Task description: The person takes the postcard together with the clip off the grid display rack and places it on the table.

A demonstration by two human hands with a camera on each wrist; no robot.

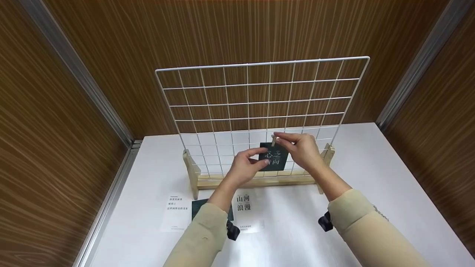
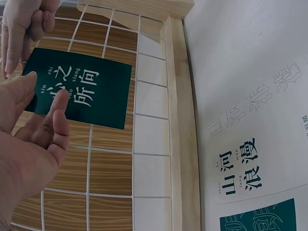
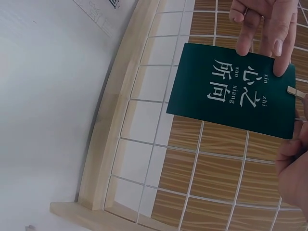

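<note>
A dark green card (image 1: pixel 279 155) with white characters stands upright in front of a white wire grid (image 1: pixel 259 83). My left hand (image 1: pixel 245 167) holds the card by its left edge, with thumb and a fingertip over its front and part of the other fingers hidden. At the card's top edge my right hand (image 1: pixel 302 148) pinches a small wooden clothespin (image 3: pixel 292 90) between thumb and fingers. The clothespin overlaps the top of the card. In the left wrist view, the left hand (image 2: pixel 33 139) partly covers the characters on the card (image 2: pixel 103 89).
The grid stands on a wooden base (image 1: pixel 259 181) with side feet. In front of it, on the white table (image 1: pixel 356 222), lie printed sheets (image 1: pixel 245 203) and another green piece (image 1: pixel 198 207), partly hidden by the left arm. Wood-grain panels (image 1: pixel 237 29) enclose the table.
</note>
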